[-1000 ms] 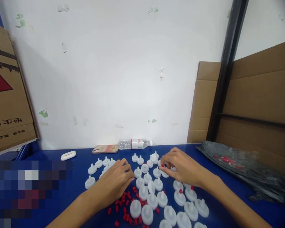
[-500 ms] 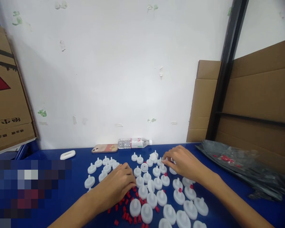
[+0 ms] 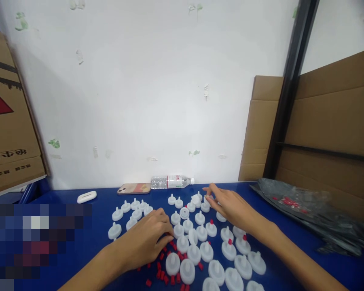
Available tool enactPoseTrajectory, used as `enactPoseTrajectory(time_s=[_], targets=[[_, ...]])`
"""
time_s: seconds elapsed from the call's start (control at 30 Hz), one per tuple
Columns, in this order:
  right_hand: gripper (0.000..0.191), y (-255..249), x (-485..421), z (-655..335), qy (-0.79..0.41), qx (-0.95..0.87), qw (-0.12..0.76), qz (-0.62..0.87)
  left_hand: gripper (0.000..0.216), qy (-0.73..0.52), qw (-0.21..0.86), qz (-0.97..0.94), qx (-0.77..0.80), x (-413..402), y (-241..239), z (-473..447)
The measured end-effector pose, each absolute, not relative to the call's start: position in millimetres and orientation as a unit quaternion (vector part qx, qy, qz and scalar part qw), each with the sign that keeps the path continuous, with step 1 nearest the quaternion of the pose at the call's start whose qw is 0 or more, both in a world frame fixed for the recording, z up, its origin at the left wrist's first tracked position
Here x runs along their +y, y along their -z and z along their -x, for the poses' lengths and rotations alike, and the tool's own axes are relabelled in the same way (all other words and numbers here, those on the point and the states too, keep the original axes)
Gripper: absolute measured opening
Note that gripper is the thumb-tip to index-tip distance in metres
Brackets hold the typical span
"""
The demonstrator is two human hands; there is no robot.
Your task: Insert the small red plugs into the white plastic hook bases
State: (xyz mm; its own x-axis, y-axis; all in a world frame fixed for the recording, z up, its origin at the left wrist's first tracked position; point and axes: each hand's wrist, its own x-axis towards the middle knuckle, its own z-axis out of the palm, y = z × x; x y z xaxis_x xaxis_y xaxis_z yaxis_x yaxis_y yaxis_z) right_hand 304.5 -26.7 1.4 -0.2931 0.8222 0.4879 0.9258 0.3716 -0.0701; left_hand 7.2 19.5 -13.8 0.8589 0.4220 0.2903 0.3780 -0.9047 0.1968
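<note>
A: What lies nearest on the blue table (image 3: 100,230)?
B: The white stemmed discs (image 3: 187,271), spread from the near edge toward the middle and right, with loose red pieces (image 3: 178,278) among them, near and left of centre.

A: And the left hand (image 3: 153,232)?
B: Just beyond those, palm down, its fingertips at the far end of the red pieces. It sits a little nearer and farther right than a second ago. The fingers curl under, so I can't tell whether they pinch anything.

A: What has changed beyond it?
B: A second ago red showed at the right hand's fingertips. Now a red-topped disc (image 3: 211,230) stands in the open, apart from the fingers and nearer than they are.

A: Where is the right hand (image 3: 226,201) itself?
B: Farther off than a second ago, by the far white discs right of centre. Its forefinger is arched higher than half a second ago, with the thumb below. Whether the tips grip something is too small to tell.

A: Anything that stayed put?
B: The dark plastic bag (image 3: 309,218) at far right, the white case (image 3: 87,197) at far left, and the phone (image 3: 135,188) and bottle (image 3: 172,182) along the wall (image 3: 154,81).
</note>
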Motion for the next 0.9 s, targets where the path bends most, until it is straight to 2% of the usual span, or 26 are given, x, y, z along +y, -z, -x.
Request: enactPoseTrajectory(time_s=[0.17, 0.37, 0.5, 0.63, 0.77, 0.9], targets=[[0.007, 0, -28, -300, 0.106, -0.802, 0.263, 0.526, 0.018, -0.165, 0.064, -0.962, 0.208, 24, 19, -7], [0.01, -1, -29, -294, 0.114, -0.815, 0.304, 0.479, 0.015, -0.157, 0.048, -0.961, 0.224, 24, 21, -8], [0.012, 2, -31, -287, 0.145, -0.837, 0.298, 0.436, 0.014, -0.182, 0.021, -0.954, 0.236, 25, 23, -10], [0.013, 7, -33, -278, 0.164, -0.848, 0.291, 0.412, 0.013, -0.253, 0.018, -0.941, 0.225, 22, 21, -14], [0.014, 15, -37, -265, 0.126, -0.851, 0.298, 0.414, 0.013, -0.357, -0.004, -0.922, 0.152, 14, 20, -22], [0.014, 21, -41, -254, 0.091, -0.859, 0.307, 0.4, 0.015, -0.397, -0.034, -0.912, 0.1, 8, 23, -28]])
